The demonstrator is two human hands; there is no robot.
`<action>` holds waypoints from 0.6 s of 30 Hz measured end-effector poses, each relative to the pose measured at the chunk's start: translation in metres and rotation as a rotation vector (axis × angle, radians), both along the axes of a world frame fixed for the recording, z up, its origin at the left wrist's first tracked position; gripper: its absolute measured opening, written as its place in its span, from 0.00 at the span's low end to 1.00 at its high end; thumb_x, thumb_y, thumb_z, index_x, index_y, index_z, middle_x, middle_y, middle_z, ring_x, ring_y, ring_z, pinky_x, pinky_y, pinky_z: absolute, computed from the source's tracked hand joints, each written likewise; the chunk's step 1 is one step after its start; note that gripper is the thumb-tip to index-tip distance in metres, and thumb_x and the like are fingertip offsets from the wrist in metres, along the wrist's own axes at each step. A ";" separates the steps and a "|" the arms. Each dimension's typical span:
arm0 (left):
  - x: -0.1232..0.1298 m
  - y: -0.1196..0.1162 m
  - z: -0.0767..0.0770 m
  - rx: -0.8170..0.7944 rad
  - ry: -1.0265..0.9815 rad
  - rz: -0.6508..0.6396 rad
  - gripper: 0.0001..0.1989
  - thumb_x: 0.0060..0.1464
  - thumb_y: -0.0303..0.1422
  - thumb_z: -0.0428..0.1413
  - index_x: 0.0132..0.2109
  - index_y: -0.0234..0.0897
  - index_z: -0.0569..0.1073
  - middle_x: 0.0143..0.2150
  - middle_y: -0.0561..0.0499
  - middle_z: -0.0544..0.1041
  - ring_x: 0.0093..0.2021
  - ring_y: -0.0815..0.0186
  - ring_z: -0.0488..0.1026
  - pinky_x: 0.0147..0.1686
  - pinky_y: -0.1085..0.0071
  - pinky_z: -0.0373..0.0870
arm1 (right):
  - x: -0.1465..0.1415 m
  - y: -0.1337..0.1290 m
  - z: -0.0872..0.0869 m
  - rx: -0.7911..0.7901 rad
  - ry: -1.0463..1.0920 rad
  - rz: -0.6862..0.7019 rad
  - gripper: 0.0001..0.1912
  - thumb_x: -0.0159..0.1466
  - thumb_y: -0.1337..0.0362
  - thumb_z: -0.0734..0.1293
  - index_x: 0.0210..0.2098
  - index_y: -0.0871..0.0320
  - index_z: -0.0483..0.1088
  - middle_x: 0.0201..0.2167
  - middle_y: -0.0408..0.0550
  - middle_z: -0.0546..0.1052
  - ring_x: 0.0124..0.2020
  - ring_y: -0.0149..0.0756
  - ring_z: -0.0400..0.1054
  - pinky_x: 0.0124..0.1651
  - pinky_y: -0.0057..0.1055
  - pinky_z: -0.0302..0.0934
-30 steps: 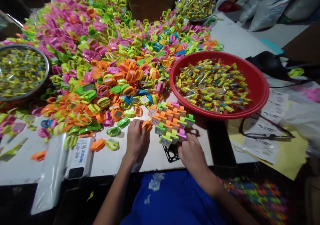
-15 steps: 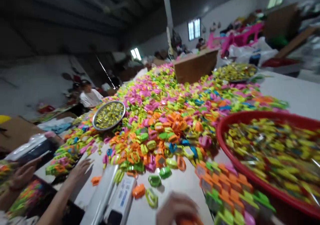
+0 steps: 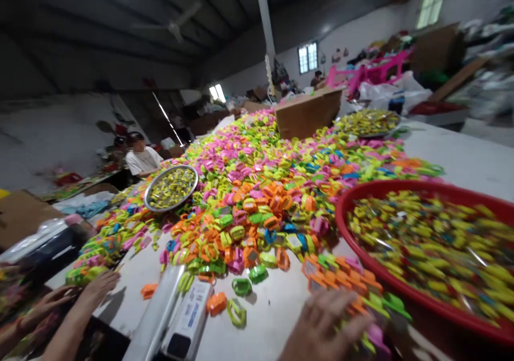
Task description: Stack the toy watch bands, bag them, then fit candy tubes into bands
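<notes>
The left hand (image 3: 321, 330) has come across the desk (image 3: 267, 321) onto the block of toy watches (image 3: 346, 276) beside the red basin (image 3: 341, 215), probably to add another, its fingers (image 3: 327, 304) loosely spread, though I cannot tell whether they grip one.

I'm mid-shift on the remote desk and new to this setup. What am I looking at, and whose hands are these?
No machine here: a person works bare-handed, filmed by one head-worn camera facing forward and down. Their left hand is at a cluster of bright plastic pieces; I can't tell whether it grips one. Their right hand isn't clearly visible. The white table bears a colourful heap, a red basin and a metal bowl, both filled with mostly yellow items. The hands at far left are a co-worker's.
</notes>
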State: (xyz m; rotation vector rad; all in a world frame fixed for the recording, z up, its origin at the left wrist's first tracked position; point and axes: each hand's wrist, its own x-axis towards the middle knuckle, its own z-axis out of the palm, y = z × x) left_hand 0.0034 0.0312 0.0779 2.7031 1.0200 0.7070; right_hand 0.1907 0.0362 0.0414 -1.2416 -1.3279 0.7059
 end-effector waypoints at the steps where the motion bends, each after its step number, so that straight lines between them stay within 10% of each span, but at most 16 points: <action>1: 0.003 0.002 -0.003 0.032 0.005 -0.002 0.34 0.70 0.43 0.56 0.77 0.43 0.59 0.77 0.39 0.65 0.78 0.49 0.59 0.73 0.42 0.66 | 0.009 -0.013 -0.002 -0.046 0.052 0.037 0.26 0.71 0.37 0.67 0.56 0.47 0.77 0.52 0.56 0.81 0.46 0.45 0.79 0.40 0.42 0.79; 7: 0.013 0.005 -0.008 0.067 0.001 0.010 0.29 0.72 0.36 0.55 0.75 0.42 0.62 0.78 0.41 0.64 0.79 0.53 0.57 0.77 0.46 0.56 | 0.045 -0.076 -0.005 -0.303 0.187 -0.016 0.23 0.64 0.39 0.73 0.38 0.53 0.81 0.41 0.56 0.83 0.33 0.43 0.79 0.31 0.36 0.77; 18: -0.010 -0.016 -0.002 0.091 -0.024 -0.067 0.29 0.68 0.30 0.59 0.73 0.43 0.65 0.76 0.38 0.65 0.78 0.50 0.60 0.77 0.42 0.55 | 0.024 -0.076 -0.025 -0.365 0.027 -0.102 0.11 0.65 0.54 0.73 0.39 0.55 0.78 0.37 0.53 0.85 0.41 0.46 0.82 0.47 0.37 0.76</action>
